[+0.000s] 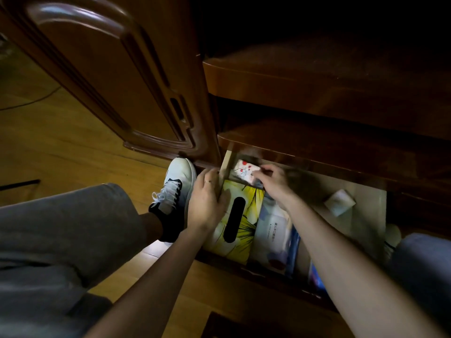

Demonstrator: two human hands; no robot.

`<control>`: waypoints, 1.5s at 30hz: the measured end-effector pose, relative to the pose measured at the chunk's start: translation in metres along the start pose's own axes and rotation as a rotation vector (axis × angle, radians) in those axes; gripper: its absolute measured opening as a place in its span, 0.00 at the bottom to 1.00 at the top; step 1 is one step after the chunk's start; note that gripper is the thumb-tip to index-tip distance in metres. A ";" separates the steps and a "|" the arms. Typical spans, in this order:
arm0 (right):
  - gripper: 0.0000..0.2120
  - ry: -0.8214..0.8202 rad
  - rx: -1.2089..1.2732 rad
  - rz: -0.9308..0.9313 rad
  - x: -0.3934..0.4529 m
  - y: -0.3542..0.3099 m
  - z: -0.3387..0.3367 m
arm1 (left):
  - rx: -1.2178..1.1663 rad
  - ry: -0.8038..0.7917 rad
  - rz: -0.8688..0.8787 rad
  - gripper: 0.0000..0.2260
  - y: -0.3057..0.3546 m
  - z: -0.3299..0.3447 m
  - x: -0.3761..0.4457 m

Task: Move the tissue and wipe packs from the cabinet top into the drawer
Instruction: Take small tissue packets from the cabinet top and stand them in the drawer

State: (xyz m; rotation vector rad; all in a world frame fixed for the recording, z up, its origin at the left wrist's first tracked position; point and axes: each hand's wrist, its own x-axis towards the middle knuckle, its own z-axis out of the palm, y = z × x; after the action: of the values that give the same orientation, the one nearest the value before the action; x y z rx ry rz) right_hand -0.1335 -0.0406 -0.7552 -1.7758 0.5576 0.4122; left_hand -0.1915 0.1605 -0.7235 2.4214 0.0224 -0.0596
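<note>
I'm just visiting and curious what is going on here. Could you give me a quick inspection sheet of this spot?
Surface: open wooden drawer, partly filled; the cabinet top is too dark to judge.
Job's things: small red-and-white pack at the drawer's back left; yellow tissue box lying flat; white wipe pack beside it.
Clutter: a small pale packet toward the drawer's right; blue items near the front, unclear.
Hands: right hand pinches the small pack; left hand grips the drawer's left wall.
Cables: a thin dark cord on the floor, far left.
Surroundings: wooden floor, open cabinet door, a white shoe, grey trousers.
</note>
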 end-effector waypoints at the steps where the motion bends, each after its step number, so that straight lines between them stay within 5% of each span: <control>1: 0.14 0.061 -0.014 0.025 0.004 0.004 0.005 | -0.004 -0.050 -0.065 0.24 -0.006 0.002 -0.003; 4: 0.16 0.045 -0.133 0.018 0.015 0.013 0.017 | 0.013 -0.136 -0.210 0.20 -0.020 0.009 -0.009; 15: 0.13 -0.095 -0.746 -0.186 0.041 -0.006 0.022 | 0.012 -0.100 -0.227 0.22 -0.024 0.011 -0.012; 18: 0.18 -0.106 -0.658 -0.187 0.039 0.001 0.023 | 0.026 -0.102 -0.224 0.22 -0.021 0.012 -0.011; 22: 0.18 0.079 -0.708 -0.118 0.033 0.018 0.001 | 0.045 -0.072 -0.228 0.19 -0.012 0.013 -0.013; 30: 0.24 -0.138 -0.628 -0.022 0.028 0.027 -0.002 | 0.064 -0.153 -0.252 0.23 -0.012 0.008 -0.012; 35: 0.26 -0.106 -0.630 -0.063 0.031 0.021 -0.003 | 0.070 -0.194 -0.260 0.23 -0.011 0.003 -0.013; 39: 0.34 -0.191 -0.869 -0.146 0.041 0.011 0.008 | 0.076 -0.200 -0.267 0.23 -0.011 0.003 -0.012; 45: 0.31 -0.263 -0.994 -0.160 0.056 -0.012 0.028 | 0.087 -0.157 -0.252 0.23 -0.013 0.006 -0.013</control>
State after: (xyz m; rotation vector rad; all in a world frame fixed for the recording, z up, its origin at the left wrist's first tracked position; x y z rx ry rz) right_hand -0.0801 -0.0201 -0.7833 -2.6208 -0.0221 0.8940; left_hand -0.2049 0.1670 -0.7358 2.4809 0.2579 -0.3720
